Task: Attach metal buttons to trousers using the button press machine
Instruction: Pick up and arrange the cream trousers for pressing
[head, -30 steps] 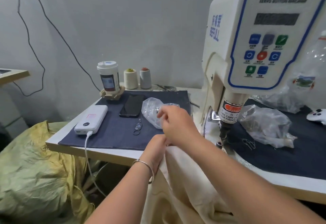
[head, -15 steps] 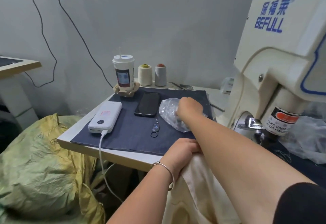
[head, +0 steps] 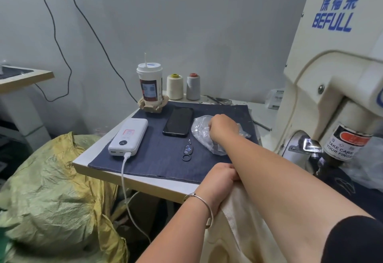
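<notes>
Trousers [head: 240,221] of cream cloth hang off the near table [head: 132,182] edge, the left hand [head: 219,180] gripping their top with curled fingers. The right hand [head: 222,128] reaches into a clear plastic bag [head: 200,132], apparently of buttons; its fingers are hidden, so I cannot tell their state. The button press machine [head: 335,80] stands to the right.
</notes>
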Action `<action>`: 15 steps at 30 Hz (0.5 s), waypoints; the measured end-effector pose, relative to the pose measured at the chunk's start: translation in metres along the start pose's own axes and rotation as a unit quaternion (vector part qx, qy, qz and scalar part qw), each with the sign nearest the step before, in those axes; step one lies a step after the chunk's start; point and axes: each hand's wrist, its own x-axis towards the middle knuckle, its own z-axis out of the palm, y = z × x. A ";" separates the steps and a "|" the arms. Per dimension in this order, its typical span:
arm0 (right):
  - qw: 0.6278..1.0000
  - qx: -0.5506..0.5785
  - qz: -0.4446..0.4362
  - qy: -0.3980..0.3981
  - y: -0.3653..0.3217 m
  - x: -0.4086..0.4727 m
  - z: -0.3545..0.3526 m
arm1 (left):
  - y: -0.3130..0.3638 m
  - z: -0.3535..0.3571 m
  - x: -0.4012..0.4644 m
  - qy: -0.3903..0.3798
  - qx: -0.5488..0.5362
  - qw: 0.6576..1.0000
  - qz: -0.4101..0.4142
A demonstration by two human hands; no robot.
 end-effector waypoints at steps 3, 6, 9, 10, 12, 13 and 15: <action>0.999 0.002 0.000 0.044 0.001 -0.001 0.007 | 0.000 0.001 0.001 0.016 0.013 1.000 -0.008; 0.997 -0.015 -0.013 0.074 0.002 -0.003 0.012 | -0.001 0.001 0.002 0.021 0.024 0.999 -0.014; 0.996 -0.019 -0.029 0.082 0.002 -0.004 0.014 | -0.001 0.002 0.002 0.025 0.036 0.999 -0.020; 0.996 -0.016 -0.030 0.083 0.003 -0.005 0.014 | -0.001 0.002 0.003 0.027 0.043 0.999 -0.021; 0.995 -0.007 -0.031 0.090 0.004 -0.006 0.014 | -0.001 0.003 0.004 0.032 0.052 0.998 -0.019; 0.995 0.001 -0.031 0.095 0.005 -0.007 0.015 | -0.002 0.002 0.004 0.033 0.057 0.998 -0.018; 0.994 0.019 -0.025 0.105 0.006 -0.007 0.016 | -0.002 0.002 0.005 0.034 0.069 0.997 -0.014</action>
